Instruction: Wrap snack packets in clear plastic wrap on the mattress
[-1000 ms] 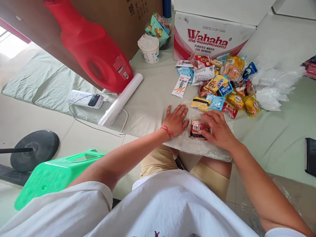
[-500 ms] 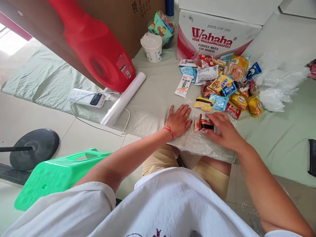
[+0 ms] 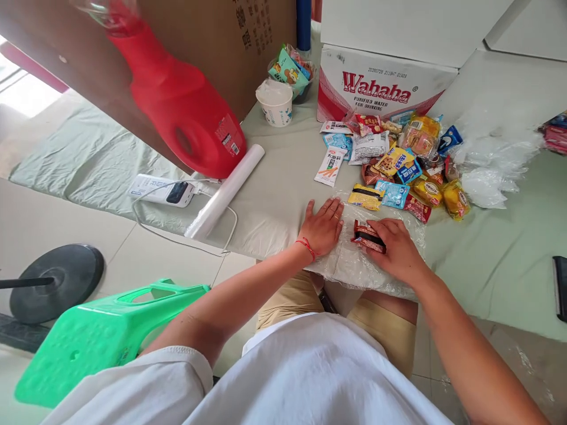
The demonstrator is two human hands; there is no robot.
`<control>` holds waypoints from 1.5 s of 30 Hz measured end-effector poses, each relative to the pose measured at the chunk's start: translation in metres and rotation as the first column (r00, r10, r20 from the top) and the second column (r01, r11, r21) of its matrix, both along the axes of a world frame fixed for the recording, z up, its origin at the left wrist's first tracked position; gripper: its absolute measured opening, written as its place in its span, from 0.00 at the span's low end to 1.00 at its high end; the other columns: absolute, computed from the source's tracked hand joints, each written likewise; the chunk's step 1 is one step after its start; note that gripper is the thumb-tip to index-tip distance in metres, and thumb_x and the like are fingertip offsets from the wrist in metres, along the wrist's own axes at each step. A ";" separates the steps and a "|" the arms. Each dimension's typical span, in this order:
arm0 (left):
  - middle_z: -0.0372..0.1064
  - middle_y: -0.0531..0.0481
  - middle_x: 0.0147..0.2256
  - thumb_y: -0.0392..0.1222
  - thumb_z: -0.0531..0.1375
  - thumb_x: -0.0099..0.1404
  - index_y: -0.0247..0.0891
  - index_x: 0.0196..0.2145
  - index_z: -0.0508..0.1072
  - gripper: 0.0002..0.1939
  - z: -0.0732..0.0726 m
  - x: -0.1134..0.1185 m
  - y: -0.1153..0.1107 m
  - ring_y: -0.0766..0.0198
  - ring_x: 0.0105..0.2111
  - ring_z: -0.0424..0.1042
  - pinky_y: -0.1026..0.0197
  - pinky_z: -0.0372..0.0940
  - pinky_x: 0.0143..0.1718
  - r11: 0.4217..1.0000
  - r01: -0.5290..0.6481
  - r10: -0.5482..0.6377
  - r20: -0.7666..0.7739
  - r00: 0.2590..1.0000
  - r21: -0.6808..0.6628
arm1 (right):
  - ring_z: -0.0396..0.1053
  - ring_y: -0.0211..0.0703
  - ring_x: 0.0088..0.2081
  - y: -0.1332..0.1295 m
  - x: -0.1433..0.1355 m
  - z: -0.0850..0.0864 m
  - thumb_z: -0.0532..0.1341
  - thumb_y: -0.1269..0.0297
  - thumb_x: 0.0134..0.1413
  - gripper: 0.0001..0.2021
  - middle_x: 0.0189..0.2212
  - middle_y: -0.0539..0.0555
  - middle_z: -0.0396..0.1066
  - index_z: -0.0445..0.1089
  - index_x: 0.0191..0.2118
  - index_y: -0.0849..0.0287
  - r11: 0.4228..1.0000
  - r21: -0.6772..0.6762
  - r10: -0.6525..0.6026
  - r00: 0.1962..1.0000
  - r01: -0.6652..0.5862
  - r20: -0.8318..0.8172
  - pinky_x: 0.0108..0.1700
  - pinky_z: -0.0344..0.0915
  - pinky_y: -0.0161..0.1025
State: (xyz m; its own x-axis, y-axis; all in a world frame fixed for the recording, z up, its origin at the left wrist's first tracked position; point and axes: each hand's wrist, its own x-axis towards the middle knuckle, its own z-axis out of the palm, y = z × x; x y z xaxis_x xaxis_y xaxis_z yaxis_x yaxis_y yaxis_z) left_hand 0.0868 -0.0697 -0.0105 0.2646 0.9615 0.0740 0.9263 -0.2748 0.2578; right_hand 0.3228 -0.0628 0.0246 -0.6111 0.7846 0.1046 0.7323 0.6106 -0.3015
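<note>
My left hand [image 3: 323,227] lies flat, fingers stretched out, on the left part of a sheet of clear plastic film [image 3: 349,260]. My right hand [image 3: 396,248] grips a small brown snack packet [image 3: 365,234] with a dark band, low over the film, thumb on the near side and fingers on the far side. Whether anything lies under that packet is hidden. Just beyond the film's far part are a yellow packet [image 3: 365,196] with a dark band, a light blue packet [image 3: 393,194] and a dark red packet [image 3: 417,208].
A pile of wrapped snacks [image 3: 390,159] lies before a Wahaha carton [image 3: 381,88]. Crumpled clear plastic [image 3: 491,159] is on the right. To the left are a film roll [image 3: 225,190], a red jug [image 3: 190,112], a power bank [image 3: 162,190] with cable and a paper cup [image 3: 275,109].
My right hand has turned the brown packet from a raised, tilted position to a flatter one on the film. My left hand stays spread in place. The view has tilted slightly upward.
</note>
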 end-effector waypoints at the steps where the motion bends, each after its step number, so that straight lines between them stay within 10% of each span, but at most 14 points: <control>1: 0.49 0.42 0.74 0.45 0.39 0.79 0.38 0.73 0.57 0.30 0.000 0.000 0.000 0.52 0.74 0.51 0.31 0.42 0.72 1.000 -0.004 0.004 0.003 1.000 0.001 | 0.63 0.64 0.56 -0.001 -0.002 -0.003 0.59 0.54 0.64 0.28 0.53 0.65 0.70 0.64 0.66 0.56 1.000 0.013 -0.019 1.000 0.019 0.025 0.57 0.64 0.60; 7: 0.53 0.43 0.73 0.46 0.40 0.79 0.40 0.71 0.60 0.28 0.003 -0.003 -0.001 0.54 0.73 0.54 0.35 0.43 0.73 0.998 -0.069 0.070 0.077 0.995 -0.008 | 0.60 0.66 0.62 0.008 0.000 -0.002 0.60 0.44 0.63 0.37 0.62 0.68 0.65 0.57 0.71 0.59 0.998 -0.065 -0.004 1.000 0.003 -0.011 0.62 0.61 0.62; 13: 0.59 0.39 0.70 0.46 0.43 0.78 0.35 0.64 0.68 0.26 -0.002 -0.021 0.007 0.52 0.73 0.52 0.42 0.51 0.72 0.983 -0.175 0.156 0.245 0.957 0.059 | 0.61 0.64 0.61 0.073 -0.001 0.019 0.58 0.50 0.66 0.30 0.60 0.65 0.67 0.62 0.68 0.58 0.993 0.059 -0.094 0.993 0.099 -0.070 0.62 0.60 0.60; 20: 0.58 0.30 0.69 0.56 0.54 0.72 0.33 0.68 0.58 0.34 -0.002 -0.024 -0.003 0.43 0.72 0.52 0.36 0.49 0.72 0.963 -0.262 0.232 0.304 0.924 0.063 | 0.68 0.58 0.47 0.120 -0.019 0.023 0.60 0.63 0.60 0.12 0.37 0.60 0.76 0.78 0.44 0.60 0.999 -0.029 -0.028 0.990 0.032 0.135 0.47 0.63 0.49; 28: 0.72 0.36 0.55 0.37 0.57 0.60 0.31 0.71 0.51 0.43 -0.001 -0.021 -0.006 0.47 0.61 0.68 0.36 0.45 0.73 0.959 -0.282 0.279 0.334 0.900 -0.040 | 0.70 0.46 0.38 0.039 -0.007 0.047 0.52 0.63 0.70 0.17 0.37 0.58 0.74 0.78 0.49 0.58 0.991 -0.021 0.131 0.991 -0.131 0.007 0.36 0.58 0.40; 37: 0.75 0.43 0.38 0.32 0.53 0.62 0.41 0.36 0.76 0.13 -0.008 -0.055 -0.017 0.53 0.46 0.73 0.48 0.73 0.50 0.946 -0.324 0.290 0.386 0.876 0.023 | 0.67 0.54 0.51 -0.017 0.002 0.002 0.53 0.68 0.70 0.17 0.45 0.59 0.74 0.80 0.51 0.50 0.959 -0.066 0.281 0.947 -0.274 0.153 0.53 0.60 0.48; 41: 0.72 0.40 0.49 0.36 0.53 0.66 0.40 0.49 0.76 0.17 0.027 -0.061 -0.025 0.51 0.55 0.70 0.45 0.69 0.58 0.900 -0.378 0.283 0.366 0.886 0.218 | 0.66 0.55 0.51 -0.018 0.001 0.002 0.54 0.71 0.68 0.18 0.46 0.60 0.73 0.79 0.52 0.51 0.956 -0.028 0.291 0.928 -0.293 0.233 0.50 0.60 0.48; 45: 0.63 0.41 0.64 0.48 0.52 0.73 0.46 0.69 0.62 0.28 0.083 -0.026 -0.019 0.44 0.69 0.57 0.38 0.53 0.68 0.978 0.055 -0.080 0.120 0.990 0.201 | 0.63 0.58 0.58 -0.021 -0.003 0.007 0.53 0.69 0.70 0.17 0.52 0.61 0.72 0.78 0.52 0.53 0.950 0.023 0.297 0.926 -0.311 0.233 0.55 0.62 0.52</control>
State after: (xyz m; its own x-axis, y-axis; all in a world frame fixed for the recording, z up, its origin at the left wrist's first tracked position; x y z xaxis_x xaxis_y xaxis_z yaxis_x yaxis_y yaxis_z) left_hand 0.0608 -0.0889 0.0729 0.3047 0.9050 0.2969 0.8673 -0.3925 0.3062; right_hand 0.3194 -0.0842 0.0312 -0.8323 0.5539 -0.0232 0.5529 0.8262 -0.1084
